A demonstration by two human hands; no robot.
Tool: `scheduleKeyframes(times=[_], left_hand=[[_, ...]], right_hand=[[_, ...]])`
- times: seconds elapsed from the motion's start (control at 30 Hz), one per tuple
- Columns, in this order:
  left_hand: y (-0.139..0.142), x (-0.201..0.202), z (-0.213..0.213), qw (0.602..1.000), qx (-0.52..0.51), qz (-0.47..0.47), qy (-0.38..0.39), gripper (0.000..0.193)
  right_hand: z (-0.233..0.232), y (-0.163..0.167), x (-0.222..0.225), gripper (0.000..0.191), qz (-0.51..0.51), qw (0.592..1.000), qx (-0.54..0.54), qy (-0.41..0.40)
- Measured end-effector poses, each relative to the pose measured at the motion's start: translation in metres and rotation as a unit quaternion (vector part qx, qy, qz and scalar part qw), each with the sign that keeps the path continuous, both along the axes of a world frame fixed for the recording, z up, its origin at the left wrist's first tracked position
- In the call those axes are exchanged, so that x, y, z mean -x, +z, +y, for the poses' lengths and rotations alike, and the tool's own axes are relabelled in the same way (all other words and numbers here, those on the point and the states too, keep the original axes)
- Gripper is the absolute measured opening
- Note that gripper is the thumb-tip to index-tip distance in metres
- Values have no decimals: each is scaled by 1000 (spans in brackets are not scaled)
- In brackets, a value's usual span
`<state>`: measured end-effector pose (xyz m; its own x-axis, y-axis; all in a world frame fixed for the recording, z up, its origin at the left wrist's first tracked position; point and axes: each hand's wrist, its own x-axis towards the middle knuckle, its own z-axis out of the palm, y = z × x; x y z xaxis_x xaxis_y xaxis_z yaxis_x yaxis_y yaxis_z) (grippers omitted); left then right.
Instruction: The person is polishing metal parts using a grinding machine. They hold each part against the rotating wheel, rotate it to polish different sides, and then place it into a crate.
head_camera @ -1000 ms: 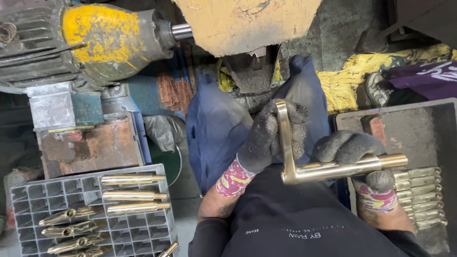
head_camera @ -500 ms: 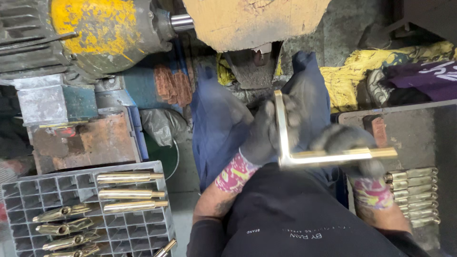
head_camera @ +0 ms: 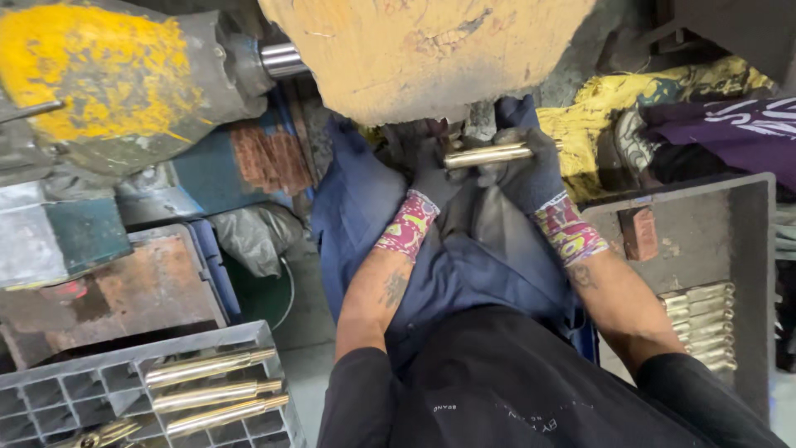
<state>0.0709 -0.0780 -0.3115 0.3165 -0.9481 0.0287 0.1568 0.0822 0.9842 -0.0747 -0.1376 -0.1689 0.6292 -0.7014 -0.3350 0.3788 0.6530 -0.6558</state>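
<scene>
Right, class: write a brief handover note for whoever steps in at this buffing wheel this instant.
Left hand: gloved, gripping the brass piece at its left end.
Right hand: gloved, gripping the same piece further right.
The piece is held up just beneath the big buffing wheel; contact cannot be told.
Brass rods lie on the grey crate at left, more in the tray at right.
Which lot is finished cannot be told.
</scene>
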Motion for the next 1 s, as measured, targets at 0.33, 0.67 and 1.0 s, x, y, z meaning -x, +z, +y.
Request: scheduleKeyframes(times=[0.33, 0.67, 1.0], left_hand=[[-4, -11, -20, 968, 49, -215, 123, 32], [5, 6, -2, 972, -51, 229, -19, 33], [178, 35, 159, 868, 10, 491, -70, 52]], right_hand=[[-23, -27, -12, 57, -21, 1000, -18, 15], [-3, -5, 6, 43, -10, 999, 9, 41], [114, 61, 124, 48, -101, 958, 223, 148]])
